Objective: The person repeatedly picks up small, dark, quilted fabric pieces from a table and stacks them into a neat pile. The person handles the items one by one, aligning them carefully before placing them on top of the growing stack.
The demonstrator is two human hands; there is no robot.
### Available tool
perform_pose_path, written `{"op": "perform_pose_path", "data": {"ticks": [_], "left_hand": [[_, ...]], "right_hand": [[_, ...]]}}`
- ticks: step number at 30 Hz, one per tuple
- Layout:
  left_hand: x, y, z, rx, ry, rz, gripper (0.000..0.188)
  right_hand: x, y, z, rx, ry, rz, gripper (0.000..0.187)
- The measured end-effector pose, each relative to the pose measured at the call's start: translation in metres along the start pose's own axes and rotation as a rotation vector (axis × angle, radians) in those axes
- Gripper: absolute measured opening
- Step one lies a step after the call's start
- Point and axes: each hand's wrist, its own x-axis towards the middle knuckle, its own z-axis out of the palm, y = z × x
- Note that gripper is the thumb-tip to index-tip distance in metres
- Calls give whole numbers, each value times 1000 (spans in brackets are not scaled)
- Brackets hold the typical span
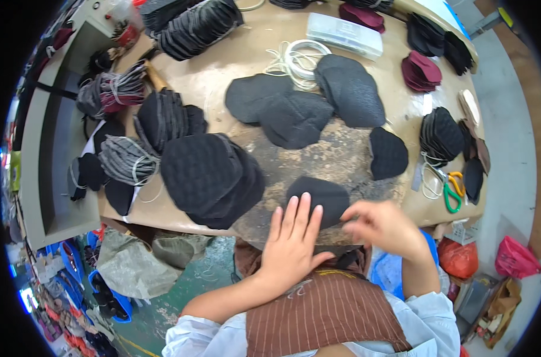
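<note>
A dark, rounded shoe-upper-like fabric piece lies flat at the near edge of the worn, stained board. My left hand rests on its left part with the fingers stretched out. At the piece's right edge my right hand has its fingers bent inward toward the thumb; whatever they hold, if anything, is too small to make out. To the left rises a thick stack of black quilted pieces. Beyond the board's middle lie loose black pieces and an overlapping pair. A small black stack stands on the right.
Green and orange-handled scissors lie at the right beside a tied black bundle. Maroon pieces, a clear plastic box and a coil of white cord are farther back. Tied grey bundles line the left, next to a grey shelf.
</note>
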Motion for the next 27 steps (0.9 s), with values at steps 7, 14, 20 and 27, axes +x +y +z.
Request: {"op": "perform_pose_path", "data": {"ticks": [7, 14, 20, 27], "left_hand": [[-10, -1, -3, 21, -5, 82, 88], [-27, -3, -3, -417, 285, 27, 76], [20, 13, -15, -1491, 235, -309, 16], [36, 33, -39, -2021, 239, -515, 37]], "right_hand": [[41, 60, -59, -463, 926, -170, 35], [6, 15, -42, -96, 718, -196, 18], [-9, -27, 15, 96, 491, -364, 10], [7, 4, 46, 782, 408, -303, 21]]}}
